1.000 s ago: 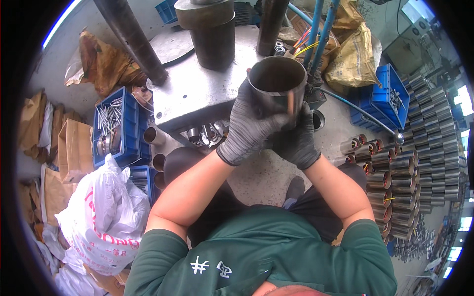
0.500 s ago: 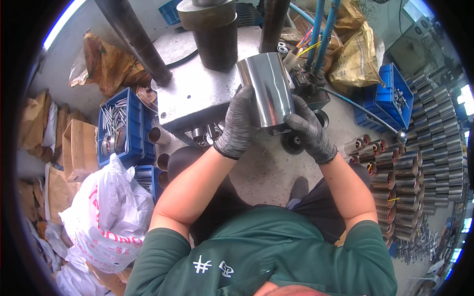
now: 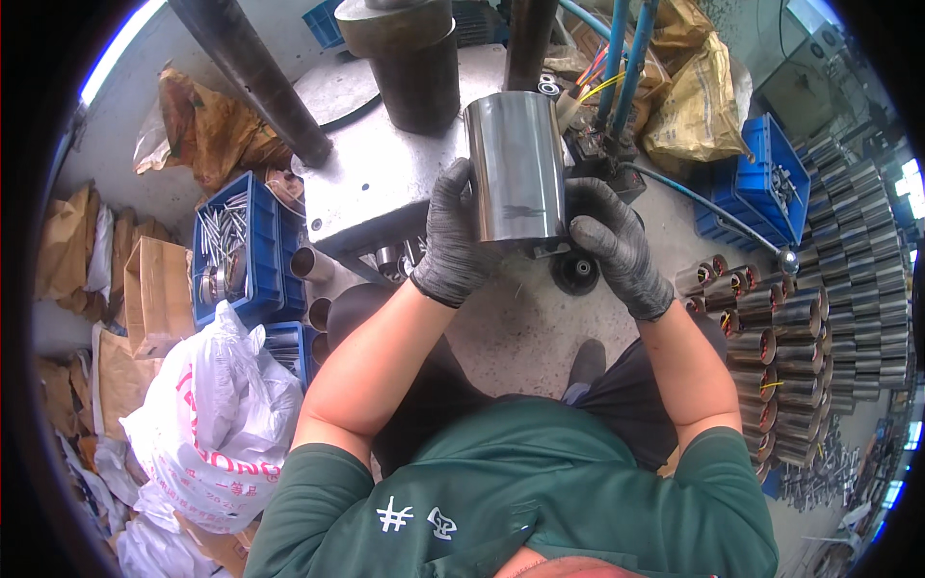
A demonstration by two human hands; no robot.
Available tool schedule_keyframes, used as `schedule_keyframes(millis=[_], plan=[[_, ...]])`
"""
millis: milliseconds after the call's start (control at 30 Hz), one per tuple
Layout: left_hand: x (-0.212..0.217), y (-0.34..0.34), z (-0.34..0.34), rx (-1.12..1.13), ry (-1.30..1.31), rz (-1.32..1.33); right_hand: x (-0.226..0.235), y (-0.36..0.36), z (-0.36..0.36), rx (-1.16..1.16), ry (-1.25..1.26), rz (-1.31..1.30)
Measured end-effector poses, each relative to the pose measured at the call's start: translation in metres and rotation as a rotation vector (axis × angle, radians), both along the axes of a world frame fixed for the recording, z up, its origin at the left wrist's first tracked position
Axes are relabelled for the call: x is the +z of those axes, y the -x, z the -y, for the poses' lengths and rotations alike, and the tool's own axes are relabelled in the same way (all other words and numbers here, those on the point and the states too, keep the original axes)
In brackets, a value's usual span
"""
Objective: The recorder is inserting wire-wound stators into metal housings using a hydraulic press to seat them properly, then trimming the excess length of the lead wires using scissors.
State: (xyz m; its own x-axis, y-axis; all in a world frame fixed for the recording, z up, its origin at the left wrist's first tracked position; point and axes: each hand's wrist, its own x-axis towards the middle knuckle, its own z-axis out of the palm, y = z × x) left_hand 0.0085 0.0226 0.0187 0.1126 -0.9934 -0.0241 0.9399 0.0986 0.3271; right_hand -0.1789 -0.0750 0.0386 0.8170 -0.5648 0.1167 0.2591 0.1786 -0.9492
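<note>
A shiny metal cylinder (image 3: pixel 515 169), like a motor shell, is held up between my gloved hands in front of the press table. Against its left side my left hand (image 3: pixel 453 236) is closed, the thumb pointing up along the wall. My right hand (image 3: pixel 617 246) grips the lower right side, fingers behind and thumb near the bottom edge. A small dark part shows under that edge; what it is, I cannot make out. Just beyond stands the metal press table (image 3: pixel 356 183) with a thick round ram (image 3: pixel 414 82) over it.
Dark columns (image 3: pixel 255 82) flank the ram. A black round part (image 3: pixel 575 274) lies on the floor below my right hand. At left are a blue crate (image 3: pixel 275 255) of metal rods and a white plastic bag (image 3: pixel 217 414). Rows of metal cylinders (image 3: pixel 800 313) and blue bins (image 3: pixel 771 183) stand at right.
The cylinder has turned more upright and shifted slightly up and left in my hands. My right hand has moved a little outward, its thumb off the lower front of the wall.
</note>
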Motion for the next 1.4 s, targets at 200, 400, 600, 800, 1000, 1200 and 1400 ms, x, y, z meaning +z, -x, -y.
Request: schedule_keyframes(millis=[200, 400, 600, 800, 1000, 1200, 1400], plan=[[-0.004, 0.007, 0.005, 0.006, -0.048, 0.049, 0.003, -0.001, 0.0, -0.098, 0.041, -0.085], [-0.004, 0.014, 0.006, -0.014, -0.088, 0.189, 0.006, 0.0, 0.008, -0.111, -0.07, -0.186], [-0.021, 0.017, 0.01, -0.018, -0.11, 0.223, 0.003, -0.003, 0.014, -0.146, -0.048, -0.14], [-0.016, 0.025, 0.006, -0.032, -0.137, 0.254, 0.006, -0.004, 0.009, -0.064, -0.132, -0.083], [-0.019, 0.026, 0.008, -0.082, -0.095, 0.17, 0.001, -0.005, 0.009, -0.14, -0.077, -0.102], [-0.02, 0.025, 0.011, -0.125, -0.051, 0.063, 0.002, -0.005, 0.009, -0.143, -0.098, -0.134], [-0.015, 0.03, 0.01, -0.063, -0.093, 0.203, -0.001, -0.007, 0.012, -0.132, -0.184, -0.078]])
